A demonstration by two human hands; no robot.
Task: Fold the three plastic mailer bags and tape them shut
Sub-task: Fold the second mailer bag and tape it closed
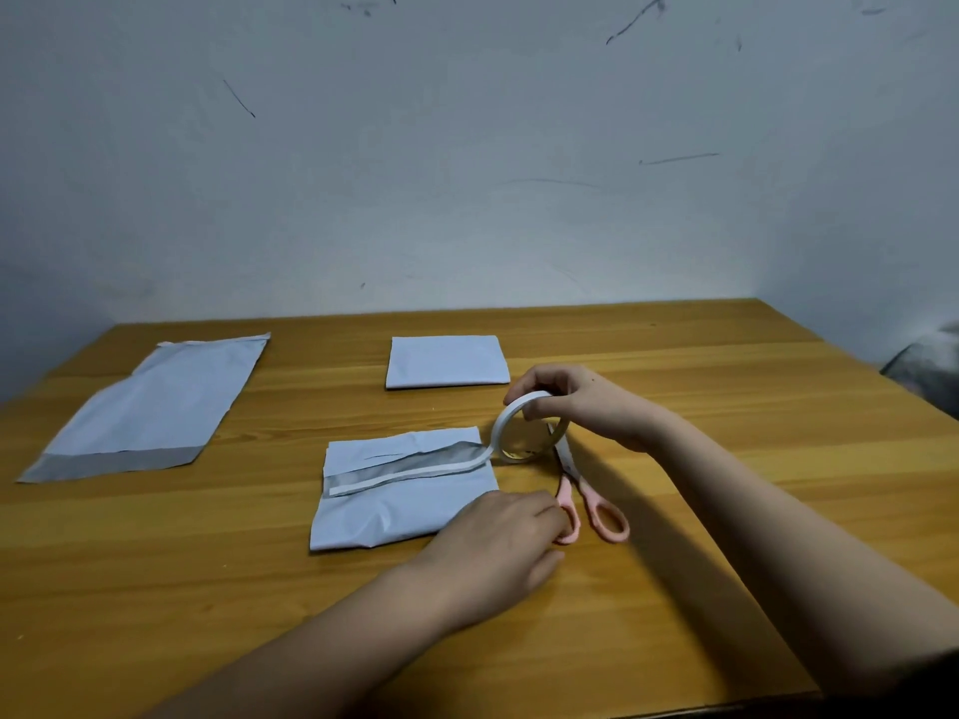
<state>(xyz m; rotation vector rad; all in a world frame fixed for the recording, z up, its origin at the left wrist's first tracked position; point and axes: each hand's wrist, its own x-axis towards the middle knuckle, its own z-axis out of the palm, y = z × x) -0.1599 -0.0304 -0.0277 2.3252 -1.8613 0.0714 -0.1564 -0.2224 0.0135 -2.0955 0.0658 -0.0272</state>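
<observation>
A folded white mailer bag (394, 511) lies at the table's middle, its grey flap crossed by a strip of white tape (410, 473). The strip runs to a tape roll (521, 430) held upright just right of the bag by my right hand (576, 402). My left hand (498, 537) lies at the bag's near right corner, fingers curled at the handle of pink scissors (591, 505); whether it grips them is unclear. A second folded bag (447, 361) lies behind. An unfolded bag (150, 407) lies flat at the far left.
The wooden table (726, 459) meets a pale wall at its back edge. A grey cloth-like object (929, 365) sits beyond the table's right edge.
</observation>
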